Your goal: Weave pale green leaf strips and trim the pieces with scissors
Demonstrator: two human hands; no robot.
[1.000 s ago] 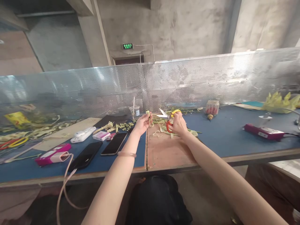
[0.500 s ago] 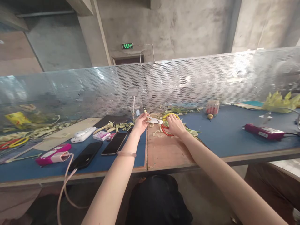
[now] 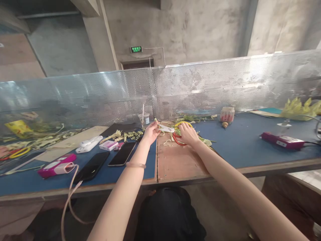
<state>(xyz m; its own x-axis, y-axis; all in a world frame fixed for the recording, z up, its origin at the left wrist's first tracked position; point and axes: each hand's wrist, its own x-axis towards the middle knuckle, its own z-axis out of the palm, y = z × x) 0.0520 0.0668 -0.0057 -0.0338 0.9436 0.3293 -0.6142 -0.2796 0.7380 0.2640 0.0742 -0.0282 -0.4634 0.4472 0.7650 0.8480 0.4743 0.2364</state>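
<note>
My right hand (image 3: 187, 134) is wrapped round the scissors (image 3: 167, 129), which have one yellow and one red handle. Their blades point left and lie against the fingertips of my left hand (image 3: 151, 132). Those fingers are closed in a pinch on a small pale green plant piece (image 3: 155, 119), whose tip shows above them. Both hands are over the brown board (image 3: 175, 164). Green leaves (image 3: 206, 142) lie beside and behind my right hand, and thin pale peelings are under the blades.
Left of my hands are a phone (image 3: 122, 154), another phone (image 3: 92, 166), a pink power strip (image 3: 57, 165) and plant pieces (image 3: 130, 135). A jar (image 3: 227, 114) and another power strip (image 3: 283, 140) stand right. A perforated metal screen (image 3: 195, 83) runs behind.
The scissor blades have closed a little at my left fingertips. At the far left, another person's hand has come in beside the other scissors.
</note>
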